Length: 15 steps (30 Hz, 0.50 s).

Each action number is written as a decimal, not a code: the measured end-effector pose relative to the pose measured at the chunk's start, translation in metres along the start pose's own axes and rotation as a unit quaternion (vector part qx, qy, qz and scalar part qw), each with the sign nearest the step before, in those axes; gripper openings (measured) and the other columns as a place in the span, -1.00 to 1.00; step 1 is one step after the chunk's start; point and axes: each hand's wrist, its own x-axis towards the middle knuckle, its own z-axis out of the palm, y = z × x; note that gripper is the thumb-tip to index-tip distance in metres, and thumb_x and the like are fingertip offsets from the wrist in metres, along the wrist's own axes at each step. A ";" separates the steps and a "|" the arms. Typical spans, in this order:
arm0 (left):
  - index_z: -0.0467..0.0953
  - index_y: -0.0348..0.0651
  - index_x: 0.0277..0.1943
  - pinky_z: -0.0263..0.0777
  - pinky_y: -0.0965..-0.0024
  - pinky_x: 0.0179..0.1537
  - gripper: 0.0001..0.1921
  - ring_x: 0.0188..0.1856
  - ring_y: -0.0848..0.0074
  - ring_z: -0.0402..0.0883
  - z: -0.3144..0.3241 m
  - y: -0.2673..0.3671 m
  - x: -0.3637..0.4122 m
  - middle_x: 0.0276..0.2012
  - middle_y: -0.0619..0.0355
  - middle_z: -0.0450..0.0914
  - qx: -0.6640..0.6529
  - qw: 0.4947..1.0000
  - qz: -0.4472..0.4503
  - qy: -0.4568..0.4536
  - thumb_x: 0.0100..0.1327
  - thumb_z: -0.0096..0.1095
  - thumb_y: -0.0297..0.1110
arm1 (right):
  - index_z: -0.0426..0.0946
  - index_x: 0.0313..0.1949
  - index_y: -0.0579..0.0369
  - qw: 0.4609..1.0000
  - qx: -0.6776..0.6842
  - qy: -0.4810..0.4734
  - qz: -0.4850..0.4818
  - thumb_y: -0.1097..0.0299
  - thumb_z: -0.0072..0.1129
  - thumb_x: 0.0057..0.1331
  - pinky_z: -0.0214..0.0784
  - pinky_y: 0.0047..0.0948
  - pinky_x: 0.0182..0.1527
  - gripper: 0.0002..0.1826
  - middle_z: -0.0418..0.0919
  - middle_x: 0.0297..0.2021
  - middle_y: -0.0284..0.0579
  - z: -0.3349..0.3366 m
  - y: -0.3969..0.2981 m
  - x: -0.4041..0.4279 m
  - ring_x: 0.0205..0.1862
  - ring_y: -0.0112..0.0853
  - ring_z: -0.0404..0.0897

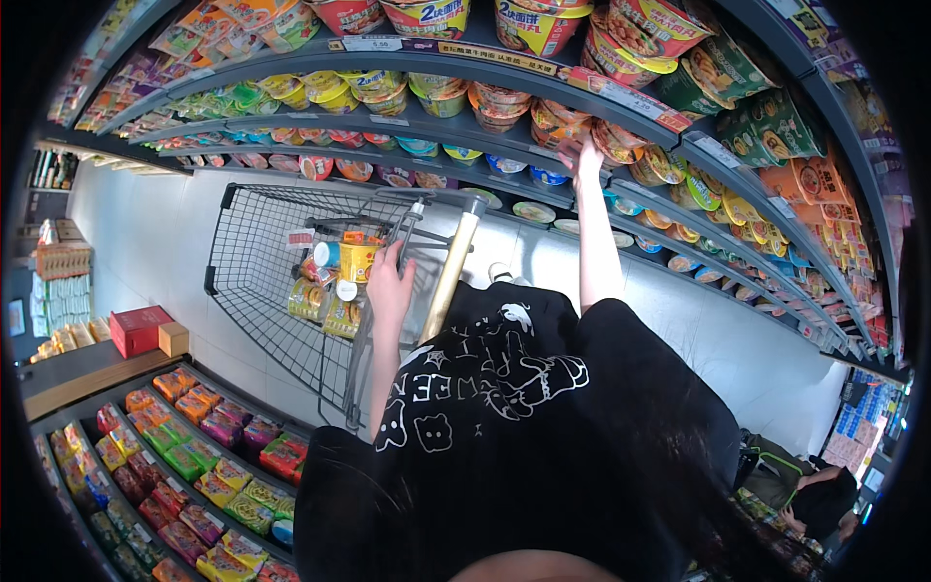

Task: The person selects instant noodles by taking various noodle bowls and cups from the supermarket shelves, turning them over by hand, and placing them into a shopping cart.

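My right hand (582, 156) reaches to the edge of a shelf, its fingers at the instant noodle bowls (558, 120); whether it grips one I cannot tell. Just right of it sits another orange-red noodle bowl (617, 142). My left hand (390, 280) is over the near end of a wire shopping cart (269, 211), fingers spread, with no item visible in it. Beside those fingers, inside the cart, stands a yellow noodle tub (358, 260). Around it lie a blue container with a white lid (326, 254) and green-yellow noodle cups (342, 318).
The cart's handle (451, 269) is close before my body. Shelves of bowls and cups (436, 47) curve along the far side. Lower left is a shelf of packaged noodles (189, 458), with a red box (140, 331) beyond it. Another person (807, 495) is at the lower right.
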 end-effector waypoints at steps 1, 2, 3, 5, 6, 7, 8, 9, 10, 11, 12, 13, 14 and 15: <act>0.38 -0.12 -0.01 0.34 0.21 -0.15 -0.63 -0.18 0.14 0.46 0.001 -0.001 0.002 -0.16 -0.06 0.42 -0.011 1.000 -0.015 -0.008 0.08 0.10 -0.31 | 0.33 -0.18 0.27 1.000 0.003 -0.001 0.001 0.05 0.02 0.13 0.43 -0.44 -0.48 -0.51 0.53 -0.42 0.01 0.000 -0.004 0.010 -0.46 -0.35 0.54; 0.38 -0.12 -0.01 0.34 0.21 -0.15 -0.63 -0.18 0.14 0.46 0.001 -0.002 0.003 -0.16 -0.06 0.42 -0.008 1.000 -0.016 -0.007 0.08 0.10 -0.31 | 0.37 -0.21 0.26 1.000 -0.004 0.012 0.028 0.06 0.05 0.12 0.40 -0.46 -0.54 -0.54 0.54 -0.42 0.01 0.001 -0.006 0.019 -0.49 -0.36 0.54; 0.37 -0.13 0.00 0.34 0.25 -0.18 -0.62 -0.21 0.18 0.47 0.004 -0.002 0.007 -0.18 -0.04 0.43 -0.006 1.000 -0.009 -0.009 0.08 0.10 -0.31 | 0.40 -0.25 0.24 0.998 -0.009 0.031 0.050 0.06 0.07 0.10 0.38 -0.48 -0.59 -0.56 0.54 -0.43 0.01 -0.003 -0.009 0.032 -0.51 -0.37 0.55; 0.36 -0.15 0.01 0.34 0.28 -0.20 -0.61 -0.25 0.22 0.48 0.001 -0.003 0.009 -0.19 -0.02 0.44 0.001 1.000 -0.010 -0.006 0.08 0.10 -0.32 | 0.39 -0.25 0.22 0.996 -0.063 0.027 0.054 0.03 0.07 0.10 0.31 -0.48 -0.66 -0.54 0.53 -0.47 -0.01 0.004 -0.010 0.051 -0.59 -0.39 0.51; 0.37 -0.14 0.01 0.34 0.29 -0.21 -0.62 -0.25 0.23 0.48 -0.001 -0.002 0.010 -0.19 -0.02 0.45 -0.020 1.000 -0.011 -0.011 0.08 0.10 -0.33 | 0.38 -0.25 0.21 0.991 -0.119 0.027 0.056 -0.01 0.07 0.10 0.24 -0.49 -0.73 -0.52 0.53 -0.51 -0.04 0.006 -0.010 0.063 -0.68 -0.41 0.48; 0.37 -0.14 0.01 0.34 0.31 -0.21 -0.62 -0.26 0.24 0.48 -0.002 0.003 0.015 -0.19 -0.03 0.45 -0.044 0.999 0.000 -0.020 0.09 0.10 -0.34 | 0.38 -0.25 0.21 0.992 -0.111 0.035 0.050 -0.01 0.07 0.10 0.24 -0.49 -0.73 -0.52 0.53 -0.51 -0.04 -0.004 -0.003 0.091 -0.68 -0.41 0.48; 0.37 -0.14 0.01 0.34 0.31 -0.21 -0.62 -0.26 0.24 0.48 -0.005 0.012 0.020 -0.19 -0.03 0.45 -0.046 0.999 0.017 -0.023 0.09 0.10 -0.34 | 0.40 -0.34 0.18 0.981 -0.150 0.097 -0.081 0.10 0.05 0.13 0.23 -0.54 -0.72 -0.65 0.49 -0.59 -0.11 -0.022 0.005 0.123 -0.70 -0.46 0.44; 0.38 -0.15 0.00 0.34 0.32 -0.21 -0.62 -0.26 0.25 0.48 -0.001 0.015 0.029 -0.18 -0.03 0.45 -0.058 0.997 0.036 -0.036 0.08 0.10 -0.34 | 0.42 -0.43 0.16 0.945 -0.191 0.164 -0.208 0.20 0.04 0.16 0.22 -0.59 -0.72 -0.75 0.45 -0.68 -0.18 -0.044 0.011 0.146 -0.73 -0.50 0.41; 0.38 -0.15 0.00 0.34 0.33 -0.21 -0.63 -0.26 0.25 0.48 -0.002 0.006 0.022 -0.18 -0.03 0.45 -0.060 0.998 0.013 -0.034 0.08 0.10 -0.35 | 0.42 -0.43 0.16 0.949 -0.196 0.144 -0.199 0.20 0.04 0.16 0.22 -0.59 -0.72 -0.75 0.45 -0.68 -0.18 -0.017 0.014 0.128 -0.73 -0.50 0.41; 0.38 -0.15 0.00 0.34 0.33 -0.21 -0.63 -0.26 0.25 0.48 -0.002 -0.004 0.016 -0.18 -0.03 0.45 -0.055 0.998 -0.007 -0.028 0.08 0.10 -0.35 | 0.42 -0.44 0.15 0.978 -0.123 0.087 -0.144 0.28 0.04 0.16 0.18 -0.62 -0.74 -0.81 0.43 -0.69 -0.20 0.007 0.011 0.109 -0.73 -0.53 0.39; 0.38 -0.17 0.00 0.34 0.33 -0.20 -0.63 -0.26 0.25 0.48 -0.004 -0.004 0.013 -0.18 -0.03 0.46 -0.052 0.998 -0.018 -0.024 0.08 0.10 -0.36 | 0.41 -0.44 0.15 0.994 -0.045 0.041 -0.092 0.36 0.04 0.17 0.15 -0.64 -0.76 -0.87 0.42 -0.70 -0.23 0.021 -0.004 0.080 -0.73 -0.57 0.38; 0.38 -0.18 -0.01 0.35 0.33 -0.20 -0.63 -0.25 0.24 0.49 -0.005 -0.002 0.016 -0.19 -0.04 0.46 -0.052 0.998 -0.016 -0.025 0.08 0.10 -0.36 | 0.41 -0.44 0.15 0.994 -0.043 0.047 -0.094 0.36 0.04 0.17 0.15 -0.64 -0.76 -0.87 0.42 -0.70 -0.23 0.019 -0.010 0.069 -0.73 -0.57 0.38; 0.38 -0.18 -0.01 0.35 0.33 -0.20 -0.63 -0.25 0.24 0.49 -0.004 -0.002 0.017 -0.19 -0.04 0.46 -0.052 0.998 -0.010 -0.027 0.08 0.10 -0.36 | 0.40 -0.41 0.16 0.995 -0.020 0.042 -0.093 0.39 0.02 0.17 0.11 -0.61 -0.78 -0.89 0.42 -0.71 -0.20 0.017 -0.017 0.059 -0.77 -0.54 0.35; 0.39 -0.19 -0.02 0.35 0.30 -0.22 -0.65 -0.26 0.23 0.49 -0.003 -0.003 0.018 -0.21 -0.03 0.46 -0.055 0.998 0.010 -0.017 0.09 0.09 -0.36 | 0.40 -0.37 0.17 0.995 0.001 0.033 -0.091 0.41 0.00 0.18 0.07 -0.58 -0.81 -0.90 0.43 -0.72 -0.17 0.015 -0.019 0.055 -0.81 -0.51 0.32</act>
